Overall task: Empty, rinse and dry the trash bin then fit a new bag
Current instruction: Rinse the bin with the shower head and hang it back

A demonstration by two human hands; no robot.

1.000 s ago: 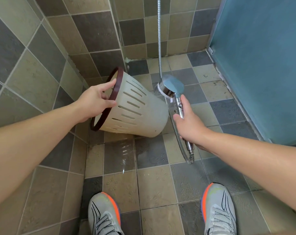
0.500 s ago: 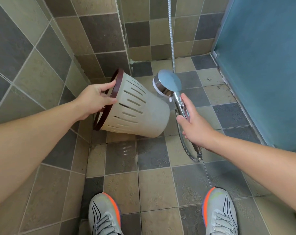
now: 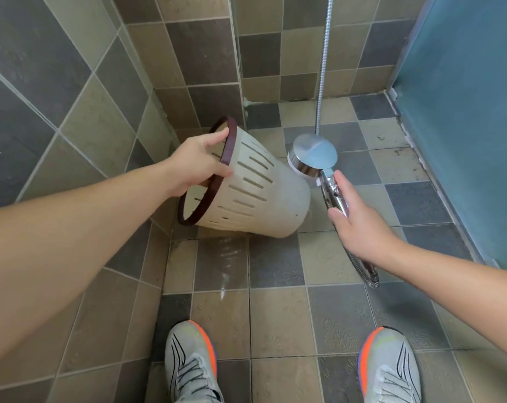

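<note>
A tiled wall [image 3: 72, 91] fills the left side, and the left forearm is stretched across it. The left hand [image 3: 194, 167] is closed on the bin [image 3: 264, 199] at its dark brown rim [image 3: 201, 205]: the thumb is laid on the outside of the slotted wall just past the rim, while the forefinger is hooked over the upper rim edge; the remaining fingers are hidden inside the mouth, so their pose cannot be told. The bin is held clear of the floor [image 3: 275, 266], tipped on its side, with the mouth turned toward the left wall and the closed base pointed right and downward. A wet streak [image 3: 224, 257] is seen on the tiles beneath the thumb and the bin.

Just right of the bin's base, the shower head [image 3: 312, 154] is found, its round chrome back turned upward and its face directed toward the bin. Its handle [image 3: 333, 196] is gripped by the right hand [image 3: 360, 225]: the thumb is extended along the handle's upper side, and the fingers are wrapped beneath it, mostly hidden. The hose [image 3: 323, 62] is seen rising above the fingers along the far wall, and a loop of it emerges below the wrist. A blue panel [image 3: 464, 112] stands at the far right.

Two shoes [image 3: 191, 362] are seen at the bottom edge, below both hands
</note>
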